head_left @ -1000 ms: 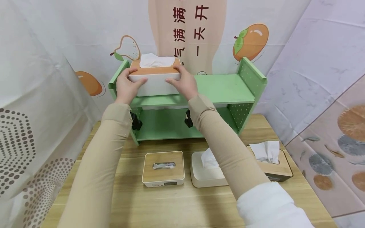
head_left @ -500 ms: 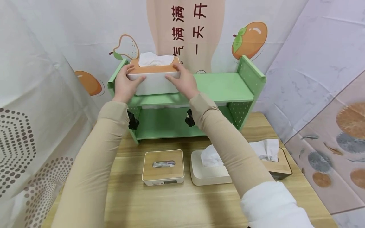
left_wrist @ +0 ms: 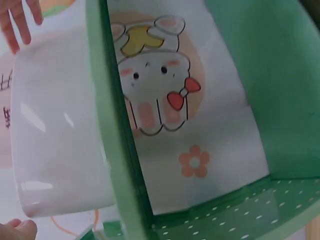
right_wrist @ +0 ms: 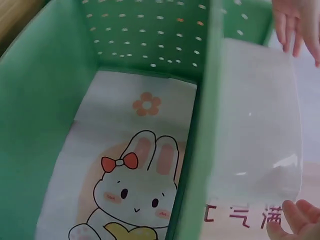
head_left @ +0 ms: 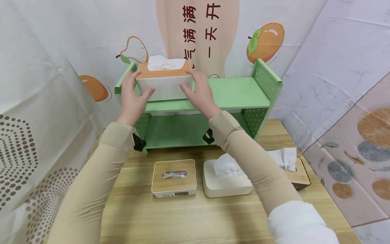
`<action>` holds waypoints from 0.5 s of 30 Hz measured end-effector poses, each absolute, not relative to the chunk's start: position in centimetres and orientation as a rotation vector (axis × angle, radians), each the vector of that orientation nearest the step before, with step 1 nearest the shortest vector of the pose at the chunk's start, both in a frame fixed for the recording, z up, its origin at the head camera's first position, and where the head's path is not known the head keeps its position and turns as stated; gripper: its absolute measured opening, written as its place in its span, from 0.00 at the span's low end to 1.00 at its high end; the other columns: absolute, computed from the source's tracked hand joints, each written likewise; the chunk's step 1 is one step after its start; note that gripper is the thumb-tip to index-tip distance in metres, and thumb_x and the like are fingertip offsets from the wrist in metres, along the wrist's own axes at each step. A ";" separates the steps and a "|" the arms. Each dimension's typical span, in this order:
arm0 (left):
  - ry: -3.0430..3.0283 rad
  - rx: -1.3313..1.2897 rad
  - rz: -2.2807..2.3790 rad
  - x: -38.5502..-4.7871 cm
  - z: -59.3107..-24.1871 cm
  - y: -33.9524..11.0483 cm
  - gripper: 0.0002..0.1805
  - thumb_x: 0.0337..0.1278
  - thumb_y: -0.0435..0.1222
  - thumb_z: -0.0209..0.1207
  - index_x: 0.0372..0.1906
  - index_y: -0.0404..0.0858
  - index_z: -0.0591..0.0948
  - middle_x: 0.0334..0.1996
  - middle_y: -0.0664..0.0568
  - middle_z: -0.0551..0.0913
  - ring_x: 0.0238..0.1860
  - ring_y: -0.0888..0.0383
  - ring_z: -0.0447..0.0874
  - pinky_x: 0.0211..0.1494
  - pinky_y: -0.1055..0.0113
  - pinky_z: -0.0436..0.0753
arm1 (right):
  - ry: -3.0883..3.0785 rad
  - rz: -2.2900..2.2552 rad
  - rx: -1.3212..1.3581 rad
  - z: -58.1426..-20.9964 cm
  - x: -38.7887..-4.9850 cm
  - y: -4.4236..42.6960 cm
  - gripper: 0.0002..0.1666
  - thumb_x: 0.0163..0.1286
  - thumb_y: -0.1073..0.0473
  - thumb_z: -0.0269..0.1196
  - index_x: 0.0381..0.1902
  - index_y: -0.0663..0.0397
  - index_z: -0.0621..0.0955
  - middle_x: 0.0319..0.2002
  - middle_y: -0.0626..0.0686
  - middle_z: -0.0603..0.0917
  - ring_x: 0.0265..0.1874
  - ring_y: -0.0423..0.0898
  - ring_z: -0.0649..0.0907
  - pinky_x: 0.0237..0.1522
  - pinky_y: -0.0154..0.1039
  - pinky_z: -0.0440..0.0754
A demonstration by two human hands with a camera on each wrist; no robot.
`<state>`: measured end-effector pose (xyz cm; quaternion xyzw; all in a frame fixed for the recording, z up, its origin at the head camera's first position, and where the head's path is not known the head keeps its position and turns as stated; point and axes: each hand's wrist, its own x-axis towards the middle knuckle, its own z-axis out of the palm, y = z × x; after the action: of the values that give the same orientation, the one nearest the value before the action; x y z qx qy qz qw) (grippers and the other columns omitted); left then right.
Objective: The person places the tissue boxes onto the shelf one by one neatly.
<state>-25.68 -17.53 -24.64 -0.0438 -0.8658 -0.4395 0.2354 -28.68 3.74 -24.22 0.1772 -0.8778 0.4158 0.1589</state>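
Wood-lidded white tissue box (head_left: 167, 88) sits on the green shelf (head_left: 236, 91), top tier, left end. Head view: left hand (head_left: 133, 103) and right hand (head_left: 202, 94) spread loosely round its ends, no firm hold. A snagged fingertip could drag it off the front edge. Tissue tops it, also the cream tissue box (head_left: 223, 189) and dark-sided tissue box (head_left: 301, 174); the small wood-topped tissue box (head_left: 172, 186) has tissue in its slot. Left wrist: left hand just beside a corner. Right wrist: right hand likewise; touch unclear.

The left arm (head_left: 88, 183) and right arm (head_left: 259, 162), both sleeved, reach forward and slant inward. At their ends the left hand (head_left: 132, 101) and right hand (head_left: 202, 92) stand nearly level and apart, fingers (head_left: 129, 79) relaxed, thumbs (head_left: 148, 94) angled toward one another.
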 end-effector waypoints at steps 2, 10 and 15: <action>-2.336 -0.154 -1.249 -25.1 -25.4 -17.4 0.34 0.60 0.41 0.61 0.69 0.39 0.63 0.73 0.45 0.52 0.75 0.55 0.47 0.74 0.62 0.54 | -2.501 1.133 0.560 -25.0 -27.9 3.9 0.31 0.70 0.49 0.57 0.67 0.54 0.67 0.67 0.54 0.67 0.65 0.47 0.67 0.66 0.40 0.65; -2.224 -0.284 -1.354 -22.5 -30.5 -16.7 0.29 0.56 0.33 0.63 0.63 0.30 0.69 0.68 0.40 0.61 0.71 0.49 0.56 0.72 0.57 0.61 | -2.455 1.187 0.727 -29.4 -24.8 4.6 0.29 0.69 0.54 0.59 0.64 0.59 0.69 0.66 0.58 0.68 0.61 0.53 0.71 0.62 0.46 0.69; -2.278 -0.338 -1.322 -20.8 -34.0 -16.3 0.29 0.54 0.32 0.64 0.61 0.29 0.70 0.67 0.37 0.62 0.69 0.44 0.58 0.70 0.52 0.63 | -2.515 1.209 0.739 -32.4 -23.0 4.7 0.28 0.68 0.55 0.60 0.64 0.57 0.70 0.66 0.59 0.67 0.59 0.53 0.73 0.59 0.50 0.72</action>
<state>-20.82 -16.30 -33.98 -0.1234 -0.8325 -0.4834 0.2409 -23.05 4.72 -32.37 0.2540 -0.8642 0.4154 0.1271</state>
